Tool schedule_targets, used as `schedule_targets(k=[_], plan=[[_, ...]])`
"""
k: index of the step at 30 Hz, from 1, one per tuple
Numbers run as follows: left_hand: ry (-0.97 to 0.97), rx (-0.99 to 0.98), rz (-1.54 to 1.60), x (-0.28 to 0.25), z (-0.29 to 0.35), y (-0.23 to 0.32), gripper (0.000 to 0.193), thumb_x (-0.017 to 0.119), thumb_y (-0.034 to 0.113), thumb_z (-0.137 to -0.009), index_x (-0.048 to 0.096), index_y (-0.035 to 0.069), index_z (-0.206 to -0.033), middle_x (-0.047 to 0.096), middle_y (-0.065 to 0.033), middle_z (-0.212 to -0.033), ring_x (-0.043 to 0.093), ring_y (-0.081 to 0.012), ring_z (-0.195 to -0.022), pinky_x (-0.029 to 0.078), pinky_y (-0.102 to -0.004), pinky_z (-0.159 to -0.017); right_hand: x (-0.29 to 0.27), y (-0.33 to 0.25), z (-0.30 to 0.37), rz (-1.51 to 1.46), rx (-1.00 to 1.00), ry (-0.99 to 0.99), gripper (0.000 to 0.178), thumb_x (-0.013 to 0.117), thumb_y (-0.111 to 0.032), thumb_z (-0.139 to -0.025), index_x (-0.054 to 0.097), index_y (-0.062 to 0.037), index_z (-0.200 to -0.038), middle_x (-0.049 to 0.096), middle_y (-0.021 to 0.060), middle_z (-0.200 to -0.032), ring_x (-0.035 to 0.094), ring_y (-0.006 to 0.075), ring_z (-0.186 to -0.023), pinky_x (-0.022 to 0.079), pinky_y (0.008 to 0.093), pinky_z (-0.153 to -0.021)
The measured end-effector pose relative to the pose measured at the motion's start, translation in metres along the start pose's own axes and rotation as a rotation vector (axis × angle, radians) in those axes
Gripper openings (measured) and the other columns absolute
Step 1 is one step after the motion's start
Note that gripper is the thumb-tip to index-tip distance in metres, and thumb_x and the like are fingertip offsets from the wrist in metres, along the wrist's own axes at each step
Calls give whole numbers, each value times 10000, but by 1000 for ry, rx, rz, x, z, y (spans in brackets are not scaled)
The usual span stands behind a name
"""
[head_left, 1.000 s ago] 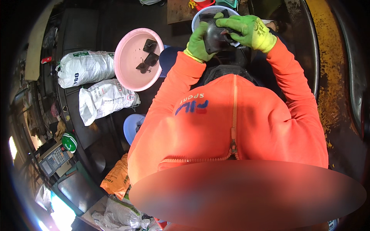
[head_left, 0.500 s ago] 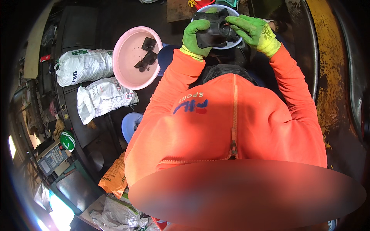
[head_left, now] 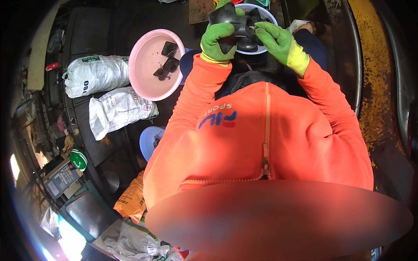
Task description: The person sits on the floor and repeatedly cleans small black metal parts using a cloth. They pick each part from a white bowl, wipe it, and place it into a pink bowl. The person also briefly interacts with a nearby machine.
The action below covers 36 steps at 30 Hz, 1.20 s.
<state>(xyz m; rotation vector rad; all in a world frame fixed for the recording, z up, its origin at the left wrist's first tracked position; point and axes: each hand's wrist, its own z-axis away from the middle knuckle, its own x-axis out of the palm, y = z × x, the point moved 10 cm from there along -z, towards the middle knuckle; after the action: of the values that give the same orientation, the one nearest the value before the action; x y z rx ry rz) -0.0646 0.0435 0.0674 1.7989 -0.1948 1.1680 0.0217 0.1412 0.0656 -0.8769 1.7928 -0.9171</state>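
Observation:
A black moulded part with flared ends and a rounded knob is gripped by my left hand, in a green glove with a yellow cuff. My right hand, gloved alike, has its fingers pinched together against the part's right side. Something small and pale shows at those fingertips, too small to name. Beneath the part sits a pale blue-white basin, largely covered by the part and my hands.
To the left stands a pink basin with several small black pieces. Two white sacks lie beyond it. Nearer are a blue basin and an orange bag. A rusty yellow metal edge runs along the right.
The black part has been turned and tilted in my left hand, so its rounded knob now points toward me. My right fingers have drawn closer together at its side.

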Motion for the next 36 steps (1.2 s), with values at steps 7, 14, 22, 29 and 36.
schedule_targets(k=[7,14,22,29,36], plan=[[-91,173,-175,29,-1,21,880,685,87,-646,326,5,-1445,554,-132,-1196,600,-284,-1050,491,-377,-932,6,-34,5,50,-274,43,285,558,-161,-961,597,11,-1185,652,70,-994,602,151,-843,488,258,-728],[-136,355,-332,30,2,33,941,822,184,-689,299,63,-1462,491,-94,-1290,521,-246,-1166,435,-379,-997,20,-11,12,-470,410,-51,302,465,-281,-982,627,-47,-1083,590,45,-843,545,128,-714,437,277,-577],[-197,596,-846,31,6,44,920,803,370,-733,309,31,-1432,458,-118,-1286,483,-235,-1171,415,-364,-991,30,-18,26,-773,661,-125,300,490,-322,-963,609,-62,-1055,429,-61,-648,343,38,-519,277,209,-461],[-361,995,-1255,46,22,49,751,683,367,-836,341,17,-1405,458,-172,-1274,476,-289,-1171,409,-406,-998,38,-29,37,-1085,820,-183,268,494,-294,-974,594,-54,-1037,412,-63,-649,290,36,-477,237,208,-430],[-269,635,-860,13,9,37,813,713,211,-775,285,41,-1445,483,-156,-1264,547,-283,-1085,474,-421,-927,2,-9,0,-1653,572,104,249,404,-245,-1028,502,-22,-1080,321,-56,-670,302,48,-476,251,211,-431]])
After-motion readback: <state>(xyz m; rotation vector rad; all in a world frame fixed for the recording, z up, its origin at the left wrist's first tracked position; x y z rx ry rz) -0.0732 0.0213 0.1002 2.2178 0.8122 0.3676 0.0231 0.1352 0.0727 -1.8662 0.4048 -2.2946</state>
